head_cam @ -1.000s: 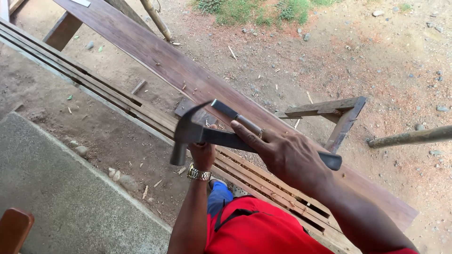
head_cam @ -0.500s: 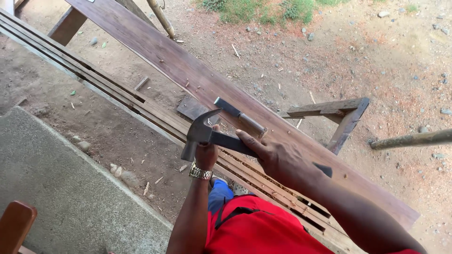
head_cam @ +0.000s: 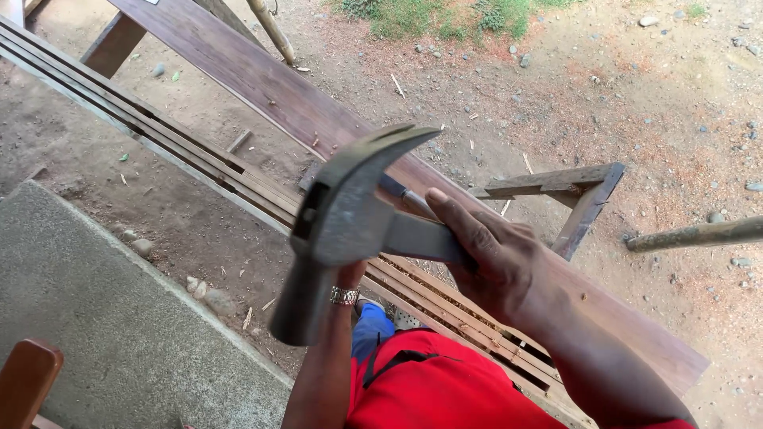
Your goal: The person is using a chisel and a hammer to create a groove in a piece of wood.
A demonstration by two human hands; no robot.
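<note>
My right hand (head_cam: 493, 254) grips the handle of a grey claw hammer (head_cam: 350, 214), which is raised close to the camera with its claw pointing up. The hammer head hides my left hand; only its forearm and a metal wristband (head_cam: 343, 295) show below it. A dark metal tool (head_cam: 401, 195), like a chisel, pokes out behind the hammer above a long dark wooden plank (head_cam: 262, 79). I cannot tell whether my left hand holds it.
Thin wooden slats (head_cam: 159, 131) run alongside the plank on its near side. A wooden trestle (head_cam: 572, 191) stands behind on the dirt ground, with a stick (head_cam: 699, 233) at right. A concrete slab (head_cam: 103, 318) and a brown wooden piece (head_cam: 24, 381) lie at lower left.
The hammer has swung up from just above the plank toward the camera and now fills the middle of the view. My left hand, seen before by the plank, is now covered.
</note>
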